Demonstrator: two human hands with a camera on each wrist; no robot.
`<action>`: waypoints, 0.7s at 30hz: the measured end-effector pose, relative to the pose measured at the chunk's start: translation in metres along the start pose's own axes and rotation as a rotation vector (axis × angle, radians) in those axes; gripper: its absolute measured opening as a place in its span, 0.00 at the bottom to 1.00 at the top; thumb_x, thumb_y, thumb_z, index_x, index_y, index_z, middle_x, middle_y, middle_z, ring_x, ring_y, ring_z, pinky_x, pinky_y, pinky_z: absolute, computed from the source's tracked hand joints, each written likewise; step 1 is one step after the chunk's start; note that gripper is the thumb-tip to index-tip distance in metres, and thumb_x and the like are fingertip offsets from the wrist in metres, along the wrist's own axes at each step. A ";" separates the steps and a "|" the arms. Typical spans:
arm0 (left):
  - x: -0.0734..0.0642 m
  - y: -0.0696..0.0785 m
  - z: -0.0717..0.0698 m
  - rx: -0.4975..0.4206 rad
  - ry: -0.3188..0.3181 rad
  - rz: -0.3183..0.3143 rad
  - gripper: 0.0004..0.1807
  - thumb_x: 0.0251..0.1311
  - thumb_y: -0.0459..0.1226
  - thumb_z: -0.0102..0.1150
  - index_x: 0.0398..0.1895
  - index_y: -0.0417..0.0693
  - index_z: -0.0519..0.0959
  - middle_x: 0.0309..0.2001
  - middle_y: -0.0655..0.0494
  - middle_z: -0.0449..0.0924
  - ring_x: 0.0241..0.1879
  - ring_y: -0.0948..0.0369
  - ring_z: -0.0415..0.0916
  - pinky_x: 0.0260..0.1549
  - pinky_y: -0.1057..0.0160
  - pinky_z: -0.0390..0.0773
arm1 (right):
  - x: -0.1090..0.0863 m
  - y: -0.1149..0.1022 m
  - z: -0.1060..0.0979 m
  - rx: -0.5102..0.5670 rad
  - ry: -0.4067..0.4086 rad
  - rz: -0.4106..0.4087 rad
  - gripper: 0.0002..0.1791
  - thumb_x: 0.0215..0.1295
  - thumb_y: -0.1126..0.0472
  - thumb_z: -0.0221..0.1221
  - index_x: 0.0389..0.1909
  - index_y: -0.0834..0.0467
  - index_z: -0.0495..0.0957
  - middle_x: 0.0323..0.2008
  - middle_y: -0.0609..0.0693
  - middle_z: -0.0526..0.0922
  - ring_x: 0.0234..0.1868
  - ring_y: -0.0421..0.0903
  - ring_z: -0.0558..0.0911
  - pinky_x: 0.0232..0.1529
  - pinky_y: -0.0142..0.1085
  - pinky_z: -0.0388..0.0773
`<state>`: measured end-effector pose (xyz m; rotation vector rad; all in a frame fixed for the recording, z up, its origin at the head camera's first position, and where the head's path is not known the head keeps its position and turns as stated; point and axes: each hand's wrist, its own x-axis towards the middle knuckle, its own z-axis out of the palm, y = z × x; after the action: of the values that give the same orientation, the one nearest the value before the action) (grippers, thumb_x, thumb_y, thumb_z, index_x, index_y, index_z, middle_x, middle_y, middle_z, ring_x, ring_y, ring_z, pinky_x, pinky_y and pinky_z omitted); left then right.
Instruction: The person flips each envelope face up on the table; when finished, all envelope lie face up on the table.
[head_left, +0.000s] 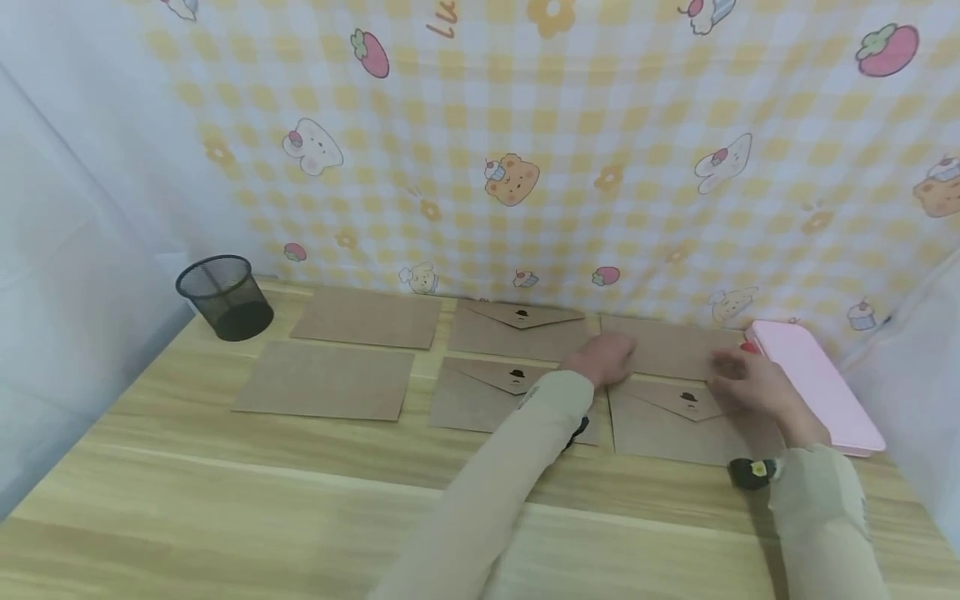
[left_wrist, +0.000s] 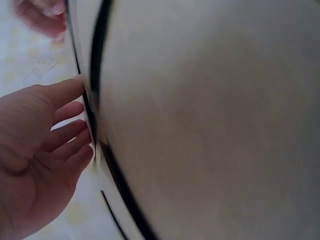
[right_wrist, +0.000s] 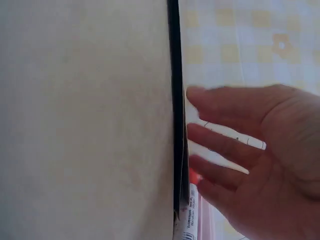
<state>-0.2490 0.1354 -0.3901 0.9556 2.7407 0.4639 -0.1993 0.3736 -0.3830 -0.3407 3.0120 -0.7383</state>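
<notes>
Clock set with 12 at the checked curtain, as I see it standing here.

Left hand: fingers lightly bent and a little apart, no grasp visible. It lies at the left end of the rear-right kraft envelope.

Right hand: thumb and fingers loosely parted, nothing seen between them. It lies by the same envelope's right end. Contact at either end: cannot tell.

Rear-right kraft envelope: plain side up, flat on the table; long axis roughly 9 to 3, spanning the gap between the hands. Its middle is at 3 from the left hand, about 10 from the right; neither hand is plainly nearer.

Red-capped tube, white, barcoded: just beyond the right hand.

Pink case: closed, at 3 from the right hand.

Front-right envelope: flap side up, at 6 from the rear-right one.

Four further envelopes: toward 9, in two rows.

Black mesh pen cup: far 9, standing upright.

Wood-grain table: under all.
</notes>
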 end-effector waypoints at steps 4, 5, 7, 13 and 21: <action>0.001 0.002 -0.001 0.113 -0.013 0.038 0.05 0.66 0.38 0.51 0.39 0.48 0.74 0.33 0.60 0.74 0.34 0.66 0.70 0.36 0.73 0.70 | 0.000 0.000 0.000 -0.021 0.003 0.009 0.27 0.55 0.67 0.62 0.53 0.76 0.66 0.48 0.76 0.71 0.48 0.72 0.71 0.47 0.61 0.65; 0.001 0.002 -0.001 0.109 -0.018 0.048 0.06 0.68 0.38 0.49 0.40 0.48 0.75 0.33 0.60 0.74 0.34 0.66 0.71 0.36 0.73 0.70 | 0.000 0.000 0.000 -0.032 0.004 0.013 0.27 0.54 0.67 0.62 0.53 0.76 0.67 0.48 0.76 0.71 0.48 0.73 0.71 0.47 0.61 0.65; 0.000 0.002 -0.003 0.077 -0.020 0.057 0.07 0.69 0.38 0.45 0.39 0.48 0.75 0.32 0.60 0.74 0.33 0.67 0.71 0.35 0.73 0.70 | 0.001 0.001 0.000 -0.049 0.002 0.018 0.25 0.53 0.68 0.62 0.51 0.76 0.69 0.48 0.76 0.71 0.48 0.73 0.70 0.47 0.61 0.65; -0.002 -0.004 -0.007 0.013 0.031 0.064 0.08 0.66 0.28 0.43 0.39 0.48 0.71 0.32 0.60 0.70 0.32 0.66 0.67 0.31 0.72 0.68 | -0.002 0.004 0.000 -0.073 0.092 0.003 0.15 0.54 0.72 0.56 0.45 0.71 0.76 0.43 0.72 0.76 0.42 0.71 0.74 0.41 0.60 0.69; -0.003 -0.020 -0.004 -0.297 0.265 0.001 0.14 0.70 0.44 0.42 0.28 0.47 0.65 0.32 0.56 0.68 0.27 0.65 0.66 0.25 0.73 0.62 | -0.011 0.003 -0.007 0.175 0.275 0.252 0.25 0.65 0.57 0.55 0.49 0.73 0.60 0.49 0.72 0.71 0.50 0.67 0.70 0.44 0.51 0.68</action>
<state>-0.2594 0.1177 -0.3935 0.8729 2.7822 1.0314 -0.1897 0.3814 -0.3786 0.1558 3.1170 -1.0915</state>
